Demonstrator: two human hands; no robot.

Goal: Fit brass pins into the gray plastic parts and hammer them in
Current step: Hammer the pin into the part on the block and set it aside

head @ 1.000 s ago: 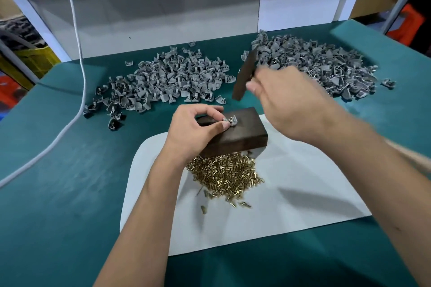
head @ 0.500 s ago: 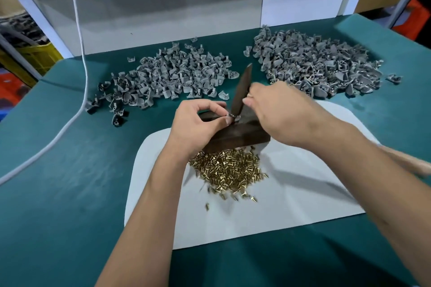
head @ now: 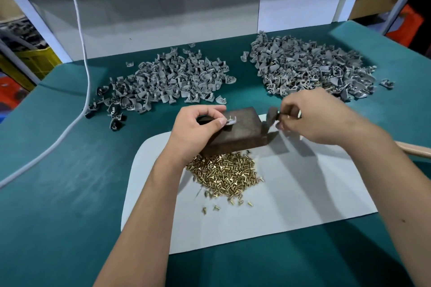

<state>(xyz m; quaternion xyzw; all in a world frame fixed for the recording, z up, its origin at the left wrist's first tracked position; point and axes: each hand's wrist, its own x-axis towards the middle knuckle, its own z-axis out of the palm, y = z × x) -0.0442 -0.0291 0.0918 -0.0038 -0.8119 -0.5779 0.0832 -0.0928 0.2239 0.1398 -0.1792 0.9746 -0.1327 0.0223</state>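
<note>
On the dark block (head: 235,131) a gray part (head: 231,120) sits pinched by the left hand (head: 198,128). Right of the block, the right hand (head: 312,116) grips the hammer (head: 271,116). Brass pins (head: 224,172) lie heaped on white paper (head: 303,193) just before the block; behind it, two gray piles (head: 163,81) lie on the counter (head: 46,193).

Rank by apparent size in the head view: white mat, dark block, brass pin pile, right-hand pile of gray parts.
1. white mat
2. right-hand pile of gray parts
3. brass pin pile and dark block: too alike to rank.
</note>
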